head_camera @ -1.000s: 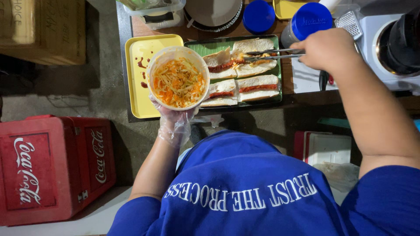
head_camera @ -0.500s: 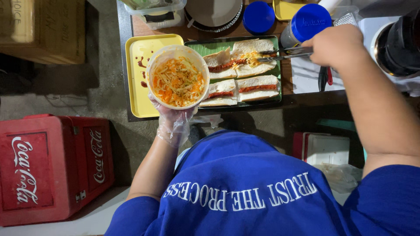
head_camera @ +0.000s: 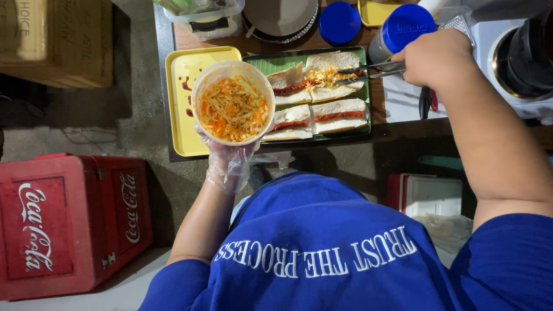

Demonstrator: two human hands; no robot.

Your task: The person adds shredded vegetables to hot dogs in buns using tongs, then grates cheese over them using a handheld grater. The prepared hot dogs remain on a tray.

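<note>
My left hand [head_camera: 227, 164], in a clear plastic glove, holds a round white tub [head_camera: 233, 106] of shredded orange and pale salad from below, above the trays. My right hand [head_camera: 432, 57], bare, grips metal tongs [head_camera: 368, 72] whose tips rest on the upper right sandwich [head_camera: 325, 78], which carries some shredded salad. Several split bread rolls with red filling [head_camera: 322, 115] lie on a green tray [head_camera: 276, 60].
A sauce-smeared yellow tray [head_camera: 181, 109] lies left of the green one. Behind stand a blue-capped bottle [head_camera: 406, 26], a blue lid [head_camera: 339, 22] and a clear container [head_camera: 201, 11]. A black pot [head_camera: 524, 52] is at right. A red cooler [head_camera: 63, 224] and a wooden crate [head_camera: 57, 40] are on the left.
My right hand has shifted slightly, and the tongs' tips have slid a little left over the upper sandwich. The tub in my left hand has stayed in place.
</note>
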